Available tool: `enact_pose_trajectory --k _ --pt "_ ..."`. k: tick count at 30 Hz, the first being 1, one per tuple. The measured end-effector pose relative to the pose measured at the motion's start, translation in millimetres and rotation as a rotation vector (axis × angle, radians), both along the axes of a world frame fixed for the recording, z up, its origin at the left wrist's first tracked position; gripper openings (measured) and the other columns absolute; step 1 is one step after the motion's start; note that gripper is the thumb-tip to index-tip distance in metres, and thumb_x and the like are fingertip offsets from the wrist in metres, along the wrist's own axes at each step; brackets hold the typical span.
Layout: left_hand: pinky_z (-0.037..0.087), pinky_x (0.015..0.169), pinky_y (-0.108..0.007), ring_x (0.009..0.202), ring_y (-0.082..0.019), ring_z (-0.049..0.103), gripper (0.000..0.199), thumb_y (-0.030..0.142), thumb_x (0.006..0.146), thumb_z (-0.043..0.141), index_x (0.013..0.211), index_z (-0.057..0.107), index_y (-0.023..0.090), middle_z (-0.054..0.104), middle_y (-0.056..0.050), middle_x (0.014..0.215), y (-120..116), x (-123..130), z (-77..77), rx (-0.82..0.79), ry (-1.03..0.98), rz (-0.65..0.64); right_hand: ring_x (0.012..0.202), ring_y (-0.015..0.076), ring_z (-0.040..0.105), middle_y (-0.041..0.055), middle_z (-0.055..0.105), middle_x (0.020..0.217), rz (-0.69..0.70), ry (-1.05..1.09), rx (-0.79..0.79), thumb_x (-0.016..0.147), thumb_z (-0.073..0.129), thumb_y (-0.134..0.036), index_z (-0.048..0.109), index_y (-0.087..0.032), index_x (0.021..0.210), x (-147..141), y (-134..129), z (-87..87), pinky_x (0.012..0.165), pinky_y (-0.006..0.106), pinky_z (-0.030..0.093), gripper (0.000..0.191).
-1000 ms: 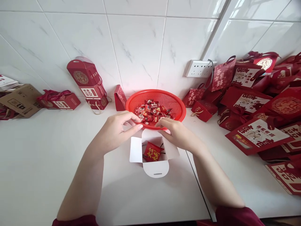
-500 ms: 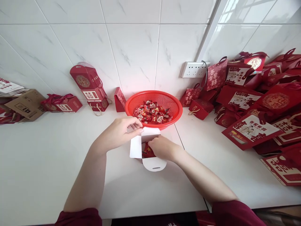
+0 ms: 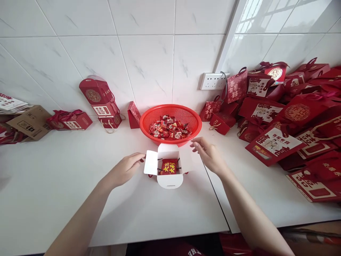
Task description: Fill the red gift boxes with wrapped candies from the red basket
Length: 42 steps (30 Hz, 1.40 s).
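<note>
An open box [image 3: 169, 181] with white inner flaps spread outward stands on the white table. Inside it lies a red packet [image 3: 169, 167] with yellow characters. Just left of the box, my left hand [image 3: 128, 167] is near the left flap, fingers extended and holding nothing; whether the fingertips touch the flap I cannot tell. My right hand [image 3: 209, 153] hovers to the right of the box, empty, its fingers loosely curled and apart. Right behind the box sits a red plastic basket [image 3: 197, 124] with many small red wrapped candies [image 3: 170, 128] in it.
Red gift boxes [image 3: 282, 142] are heaped along the right side. A stack of small boxes [image 3: 101, 101], a ribboned box [image 3: 70, 120] and a cardboard box [image 3: 30, 122] stand at the left. A power socket [image 3: 213, 81] is on the tiled wall [image 3: 146, 64].
My right hand has come out of the box and moved right. My left hand has dropped lower and left from above the box. The red packet now shows fully, and the camera view has shifted slightly.
</note>
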<state>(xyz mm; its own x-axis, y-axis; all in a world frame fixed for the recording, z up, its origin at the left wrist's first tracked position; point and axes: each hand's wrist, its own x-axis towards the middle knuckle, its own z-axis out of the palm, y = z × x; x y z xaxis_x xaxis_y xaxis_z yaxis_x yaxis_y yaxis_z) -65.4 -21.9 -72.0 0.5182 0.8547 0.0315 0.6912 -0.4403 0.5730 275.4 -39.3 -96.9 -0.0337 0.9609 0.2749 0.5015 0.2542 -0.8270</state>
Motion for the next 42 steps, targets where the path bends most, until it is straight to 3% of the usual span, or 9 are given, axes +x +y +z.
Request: enact_pose_trajectory --k 5,9,14,18,25,31,35,39,42 --pt "0.045 0.109 -0.039 0.133 -0.025 0.05 0.048 0.021 0.095 0.047 0.142 0.047 0.03 0.051 -0.006 0.146 -11.0 14.6 -28.4 0.25 -0.236 -0.073 0.106 0.0226 0.066 0.0086 0.067 0.119 0.183 0.316 0.144 0.103 0.042 -0.048 0.05 -0.026 0.129 -15.2 -8.4 -35.1 0.092 0.041 0.052 0.035" --pt "0.037 0.116 -0.049 0.142 -0.031 0.039 0.061 0.03 0.093 0.055 0.151 0.035 0.027 0.041 -0.011 0.154 -15.8 23.0 -47.5 0.379 -0.272 -0.196 0.133 0.0287 0.05 0.0138 0.052 0.144 0.396 0.16 0.25 0.098 0.042 -0.062 0.043 -0.025 0.144 -22.1 -15.2 -44.8 0.11 0.049 0.041 0.059" --pt "0.036 0.114 -0.053 0.141 -0.035 0.037 0.065 0.045 0.092 0.056 0.15 0.038 0.025 0.039 -0.014 0.155 -20.6 28.2 -63.9 0.393 -0.17 -0.281 0.143 0.0328 0.037 0.0167 0.043 0.153 0.555 -0.126 0.323 0.09 0.049 -0.072 0.039 -0.021 0.148 -30.6 -19.0 -46.4 0.118 0.055 0.028 0.078" --pt "0.035 0.115 -0.053 0.142 -0.034 0.035 0.063 0.041 0.092 0.055 0.15 0.037 0.025 0.037 -0.014 0.155 -23.6 33.0 -66.0 0.359 -0.171 -0.288 0.144 0.0318 0.037 0.0168 0.047 0.15 0.567 -0.222 0.326 0.09 0.05 -0.07 0.039 -0.02 0.149 -36.7 -21.0 -46.2 0.12 0.055 0.025 0.078" --pt "0.034 0.115 -0.058 0.148 -0.039 0.023 0.057 0.029 0.086 0.06 0.141 0.045 0.026 0.018 -0.013 0.163 -26.1 41.5 -60.7 0.414 -0.223 -0.317 0.149 0.0349 0.025 0.0143 0.034 0.159 0.499 -0.308 0.44 0.094 0.04 -0.07 0.054 -0.023 0.135 -39.7 -24.3 -43.9 0.12 0.06 0.018 0.064" --pt "0.03 0.117 -0.058 0.151 -0.038 0.015 0.062 0.024 0.085 0.056 0.145 0.039 0.025 0.01 -0.013 0.165 -27.2 41.1 -60.2 0.535 -0.209 -0.31 0.143 0.034 0.038 0.019 0.048 0.149 0.402 -0.228 0.543 0.095 0.037 -0.068 0.056 -0.019 0.122 -32.5 -26.5 -38.7 0.118 0.061 0.024 0.059" --pt "0.02 0.12 -0.06 0.149 -0.038 0.025 0.057 0.043 0.085 0.058 0.138 0.045 0.024 0.032 -0.014 0.159 -26.6 35.8 -61.4 0.644 -0.101 -0.318 0.139 0.0341 0.045 0.0174 0.063 0.134 0.344 -0.246 0.584 0.096 0.035 -0.068 0.06 -0.02 0.104 -17.7 -24.7 -35.9 0.117 0.06 0.027 0.055" --pt "0.026 0.118 -0.059 0.137 -0.038 0.045 0.066 0.068 0.076 0.064 0.122 0.049 0.023 0.057 -0.017 0.138 -24.0 30.1 -62.2 0.719 -0.214 -0.263 0.118 0.0323 0.064 0.0125 0.073 0.11 0.373 -0.315 0.601 0.085 0.051 -0.076 0.061 -0.022 0.1 -9.2 -22.1 -34.5 0.118 0.06 0.024 0.058" --pt "0.038 0.11 -0.055 0.118 -0.032 0.061 0.044 0.049 0.076 0.072 0.106 0.052 0.024 0.069 -0.01 0.109 -21.5 28.7 -63.0 0.75 -0.267 -0.158 0.107 0.0283 0.068 0.0097 0.074 0.106 0.396 -0.343 0.562 0.078 0.065 -0.073 0.061 -0.022 0.101 -13.7 -21.7 -35.6 0.117 0.057 0.027 0.055"
